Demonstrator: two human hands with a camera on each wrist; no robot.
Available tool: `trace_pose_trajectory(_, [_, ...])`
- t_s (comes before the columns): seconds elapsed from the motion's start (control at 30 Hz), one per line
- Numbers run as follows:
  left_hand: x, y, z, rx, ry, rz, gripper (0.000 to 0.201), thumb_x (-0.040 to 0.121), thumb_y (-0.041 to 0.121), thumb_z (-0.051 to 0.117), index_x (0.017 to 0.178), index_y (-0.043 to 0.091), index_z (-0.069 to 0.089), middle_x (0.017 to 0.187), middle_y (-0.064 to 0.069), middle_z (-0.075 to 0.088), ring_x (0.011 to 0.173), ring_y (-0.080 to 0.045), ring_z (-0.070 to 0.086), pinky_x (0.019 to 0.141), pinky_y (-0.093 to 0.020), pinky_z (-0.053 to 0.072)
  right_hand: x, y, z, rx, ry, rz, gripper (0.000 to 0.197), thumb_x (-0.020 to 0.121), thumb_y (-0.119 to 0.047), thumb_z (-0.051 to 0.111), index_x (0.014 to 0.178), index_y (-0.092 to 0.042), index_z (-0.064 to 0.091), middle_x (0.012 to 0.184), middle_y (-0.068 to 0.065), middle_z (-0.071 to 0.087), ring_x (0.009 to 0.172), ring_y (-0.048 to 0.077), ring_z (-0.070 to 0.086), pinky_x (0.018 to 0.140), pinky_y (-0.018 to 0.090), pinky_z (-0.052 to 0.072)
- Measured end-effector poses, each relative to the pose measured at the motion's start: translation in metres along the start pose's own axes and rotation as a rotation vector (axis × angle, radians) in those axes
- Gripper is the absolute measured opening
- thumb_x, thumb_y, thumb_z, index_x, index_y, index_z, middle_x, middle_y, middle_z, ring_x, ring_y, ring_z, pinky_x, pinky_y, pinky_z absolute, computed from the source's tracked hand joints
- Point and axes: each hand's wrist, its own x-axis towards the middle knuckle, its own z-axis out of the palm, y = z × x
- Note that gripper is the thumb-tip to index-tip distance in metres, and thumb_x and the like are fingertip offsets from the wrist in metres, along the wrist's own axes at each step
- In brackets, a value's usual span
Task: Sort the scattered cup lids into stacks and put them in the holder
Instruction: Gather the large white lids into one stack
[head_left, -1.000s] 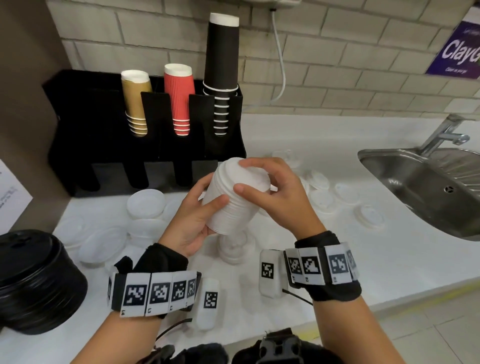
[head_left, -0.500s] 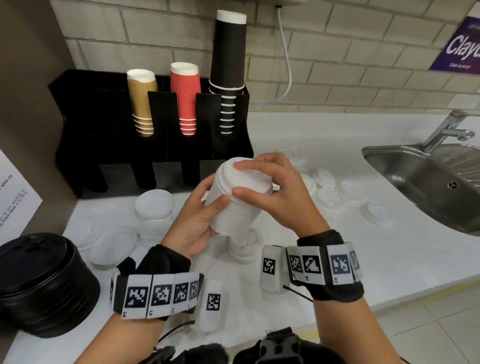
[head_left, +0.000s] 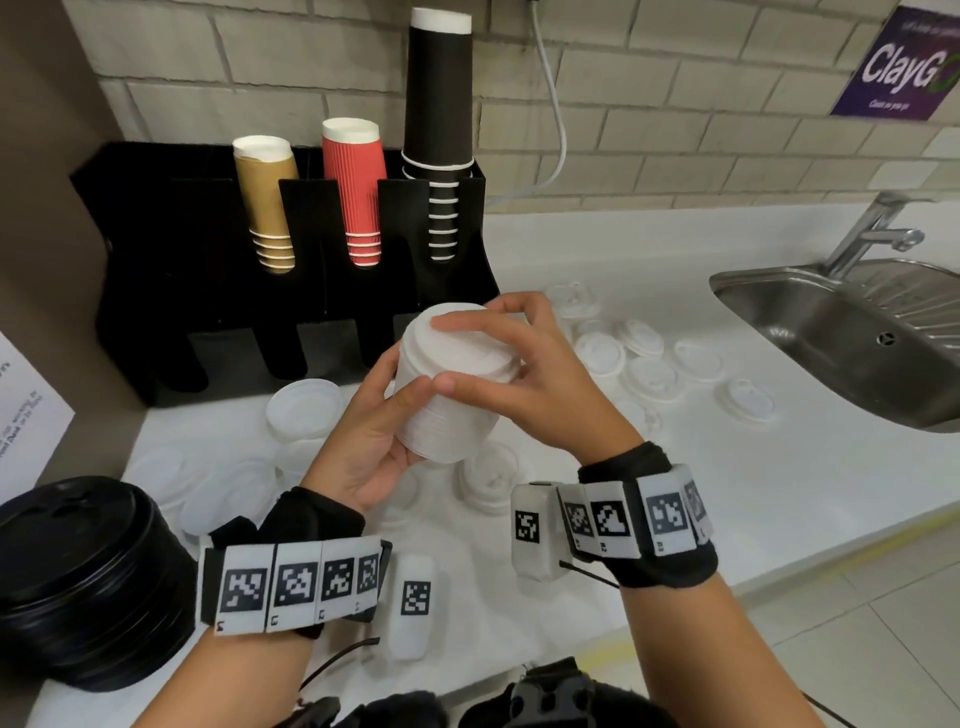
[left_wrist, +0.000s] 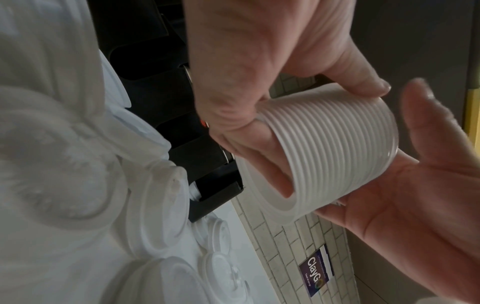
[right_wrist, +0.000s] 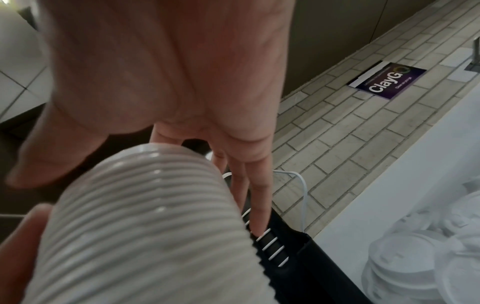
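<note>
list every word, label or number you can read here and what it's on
"ClayG", then a ring-shaped logo: purple sign on the brick wall.
Small lines above and below that word on the sign: too blurred to read.
Printed text on the white paper at the left edge: too small to read.
Square black-and-white code patterns on the wristbands: no readable words.
Small marks under those patterns: too small to read.
Cups and lids: no text visible.

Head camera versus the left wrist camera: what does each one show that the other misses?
Only the head view shows the sink, the tap, the three cup stacks in the black holder, the black lids and both wristbands. Only the left wrist view shows the ridged side of the white lid stack close up, rim by rim. Both show the left hand and right hand gripping that stack, loose white lids on the counter, and the purple sign.
</note>
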Motion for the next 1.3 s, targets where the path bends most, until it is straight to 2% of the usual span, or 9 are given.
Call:
trace_pose_trajectory(0.13, [0.008, 0.006, 0.000, -0.041, 0.019, 0.053, 0.110, 0.037, 0.054, 0.095, 0.135, 0.030, 0.051, 0.133, 0.001, 0.063, 0.123, -0.021, 0.059, 0.096, -0.045, 0.053, 0.014, 0.005, -0.039, 0.044, -0.020, 0.016, 0.033, 0.089, -0.045, 0.054, 0.121, -0.049, 0.051, 0.118, -0.011, 0.042, 0.121, 0.010, 0.045, 0.104, 0.024, 0.040])
trace_pose_trajectory(0.27, [0.014, 0.011, -0.004, -0.084, 0.049, 0.092, 0.102, 0.032, 0.054, 0.097, 0.124, 0.034, 0.057, 0.129, 0.005, 0.065, 0.124, -0.018, 0.059, 0.098, -0.043, 0.051, 0.042, 0.053, -0.097, -0.184, 0.107, 0.257, 0.026, 0.101, -0.026, 0.043, 0.121, -0.028, 0.059, 0.119, -0.008, 0.058, 0.107, 0.011, 0.052, 0.092, 0.028, 0.044])
trace_pose_trajectory(0.33, [0.015, 0.012, -0.004, -0.087, 0.063, 0.094, 0.103, 0.032, 0.054, 0.097, 0.125, 0.034, 0.057, 0.132, 0.004, 0.063, 0.123, -0.019, 0.059, 0.096, -0.044, 0.052, 0.056, 0.086, -0.112, -0.484, -0.090, 0.437, 0.030, 0.099, -0.014, 0.042, 0.122, -0.021, 0.060, 0.129, 0.005, 0.057, 0.105, 0.017, 0.052, 0.084, 0.022, 0.041])
trace_pose_trajectory(0.4, [0.016, 0.011, -0.004, -0.093, 0.073, 0.097, 0.102, 0.033, 0.053, 0.097, 0.125, 0.033, 0.057, 0.129, 0.004, 0.065, 0.121, -0.018, 0.061, 0.089, -0.042, 0.058, 0.064, 0.112, -0.110, -0.691, -0.337, 0.554, 0.037, 0.097, -0.011, 0.039, 0.129, -0.021, 0.056, 0.140, 0.008, 0.049, 0.123, 0.023, 0.048, 0.096, 0.026, 0.037])
trace_pose_trajectory(0.53, [0.017, 0.010, -0.004, -0.086, 0.093, 0.109, 0.103, 0.037, 0.052, 0.097, 0.129, 0.033, 0.056, 0.131, 0.004, 0.064, 0.121, -0.018, 0.061, 0.084, -0.038, 0.059, 0.069, 0.138, -0.086, -0.851, -0.553, 0.550, 0.042, 0.097, -0.012, 0.039, 0.138, -0.020, 0.048, 0.143, 0.010, 0.039, 0.129, 0.028, 0.043, 0.107, 0.035, 0.035])
trace_pose_trajectory(0.67, [0.019, 0.009, -0.004, -0.077, 0.123, 0.114, 0.110, 0.035, 0.053, 0.097, 0.133, 0.033, 0.053, 0.133, 0.004, 0.063, 0.123, -0.018, 0.060, 0.092, -0.040, 0.056, 0.075, 0.138, -0.087, -0.694, -0.518, 0.448, 0.032, 0.090, -0.005, 0.050, 0.114, -0.024, 0.057, 0.121, 0.004, 0.039, 0.113, 0.024, 0.048, 0.093, 0.029, 0.040])
trace_pose_trajectory(0.87, [0.019, 0.007, 0.001, -0.060, 0.132, 0.116, 0.112, 0.035, 0.055, 0.096, 0.136, 0.032, 0.052, 0.134, 0.004, 0.062, 0.122, -0.018, 0.060, 0.085, -0.038, 0.059, 0.067, 0.139, -0.081, -0.782, -0.688, 0.428, 0.077, 0.071, -0.022, 0.082, 0.135, -0.026, 0.039, 0.131, 0.001, 0.039, 0.117, 0.025, 0.047, 0.097, 0.039, 0.044])
trace_pose_trajectory(1.1, [0.021, 0.004, 0.006, -0.073, 0.126, 0.109, 0.110, 0.036, 0.054, 0.096, 0.135, 0.034, 0.053, 0.130, 0.006, 0.065, 0.118, -0.015, 0.063, 0.076, -0.032, 0.059, 0.064, 0.145, -0.082, -0.795, -0.629, 0.405, 0.074, 0.076, -0.028, 0.077, 0.138, -0.030, 0.036, 0.127, 0.005, 0.046, 0.114, 0.026, 0.050, 0.094, 0.037, 0.044])
trace_pose_trajectory(1.3, [0.021, -0.001, 0.012, -0.077, 0.129, 0.095, 0.111, 0.036, 0.053, 0.096, 0.136, 0.032, 0.052, 0.130, 0.004, 0.065, 0.116, -0.016, 0.064, 0.074, -0.032, 0.059, 0.064, 0.113, -0.114, -0.340, -0.204, 0.320, 0.053, 0.077, -0.023, 0.077, 0.123, -0.029, 0.051, 0.107, -0.004, 0.053, 0.094, 0.015, 0.052, 0.073, 0.018, 0.041])
